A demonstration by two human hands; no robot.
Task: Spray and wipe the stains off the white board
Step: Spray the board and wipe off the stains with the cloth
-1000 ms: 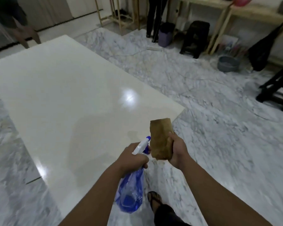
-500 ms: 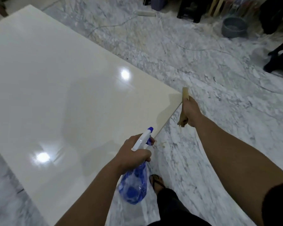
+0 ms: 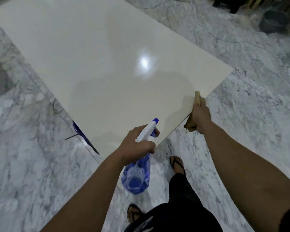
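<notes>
A large glossy white board [image 3: 97,67] fills the middle of the view, with a bright light glare on it. My left hand [image 3: 137,144] grips a blue spray bottle [image 3: 137,178] by its white trigger head, over the board's near corner, nozzle pointing across the board. My right hand [image 3: 201,118] holds a tan cloth [image 3: 197,98] pressed against the board's right edge, near the right corner. No stains show clearly on the surface.
Grey-veined marble floor [image 3: 241,124] surrounds the board. A grey basin [image 3: 273,20] and dark furniture legs sit at the top right. My sandalled feet [image 3: 177,164] stand just beside the near corner. A blue reflection shows under the board's left edge.
My head has tipped down and closer to the board. My right hand moved the cloth from mid-air in front of me out to the board's right edge. The left hand kept the bottle.
</notes>
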